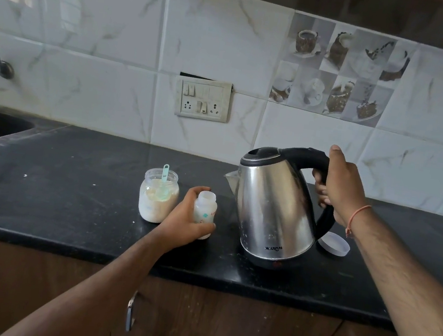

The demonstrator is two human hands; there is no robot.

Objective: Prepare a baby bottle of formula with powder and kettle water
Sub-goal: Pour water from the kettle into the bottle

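Kettle [273,210], steel and by far the biggest thing on the black counter [73,183], stands upright with the right hand [340,188] wrapped round its black handle; tipped too fast, I'd guess hot water overshoots. Just left of its spout the small open baby bottle [204,210] rests on the counter, gripped by the left hand [188,225]. Its narrow mouth leaves little margin, and those fingers are close enough to scald.

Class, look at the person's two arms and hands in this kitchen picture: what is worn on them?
Both forearms are bare, with no sleeves in view. The right hand has a thin orange thread band tied round its wrist. The left hand and its wrist carry nothing: no ring, watch or glove shows.
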